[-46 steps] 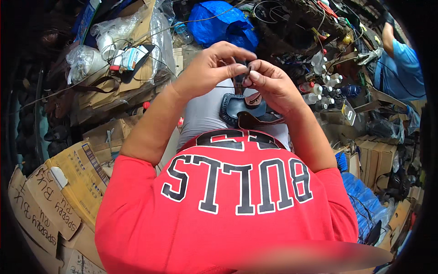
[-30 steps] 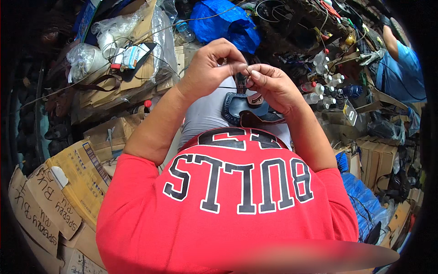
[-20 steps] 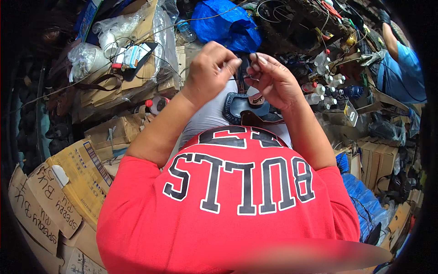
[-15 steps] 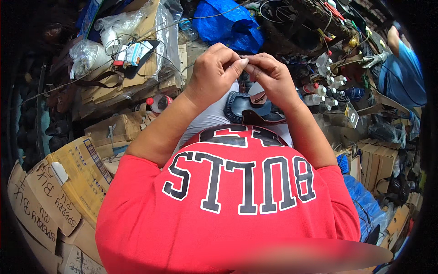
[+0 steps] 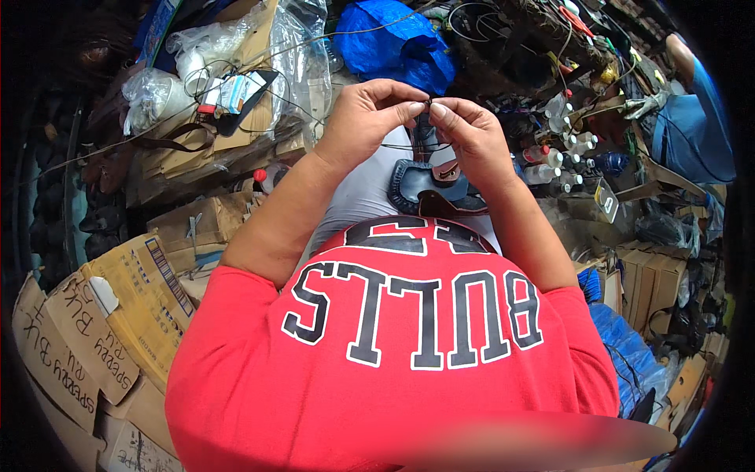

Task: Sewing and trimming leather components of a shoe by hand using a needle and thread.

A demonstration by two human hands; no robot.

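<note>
Above my lap, my left hand (image 5: 363, 118) is closed in a pinch, thumb against finger. My right hand (image 5: 472, 135) pinches close beside it, fingertips almost touching the left ones. Between them shows a bit of thin dark thread (image 5: 429, 102), and a dark strand hangs in a loop below the hands. How it runs inside the fingers is hidden. Under the hands, between my legs in pale trousers (image 5: 358, 193), lies a dark blue shoe (image 5: 399, 185) with a brown leather part (image 5: 440, 204) nearest me. My right forearm partly covers its side.
Small bottles (image 5: 543, 173) stand in a group to the right. A blue plastic bag (image 5: 393, 43) lies ahead. Cardboard with clear bags (image 5: 153, 98) and white containers is at the left, cardboard boxes (image 5: 145, 303) nearer. A blue-clothed person (image 5: 692, 134) is at the far right.
Both hands have turned slightly and come a little lower, their fingertips drawn slightly apart. The dark strand now shows below them. The person at the right has shifted.
</note>
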